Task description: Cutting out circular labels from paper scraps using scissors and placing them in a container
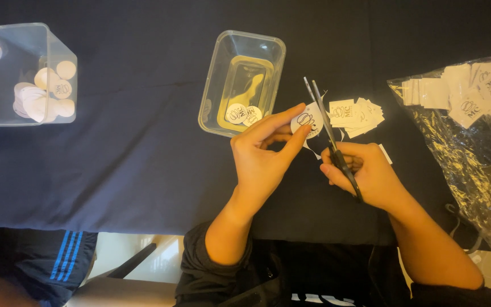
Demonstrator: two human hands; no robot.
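Left fingertips (302, 108) pinching paper disc (308, 120) (scissors (331, 136) alongside, right hand (365, 173))

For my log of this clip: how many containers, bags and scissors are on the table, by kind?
Clear plastic tubs: 2, one near the middle and one at far left
Clear plastic bag: 1
Scissors: 1, in the right hand
Total: 4

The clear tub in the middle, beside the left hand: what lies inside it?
The clear tub holds two round printed paper discs at its near end. Reflections blur the rest of its floor, so more cannot be ruled out.
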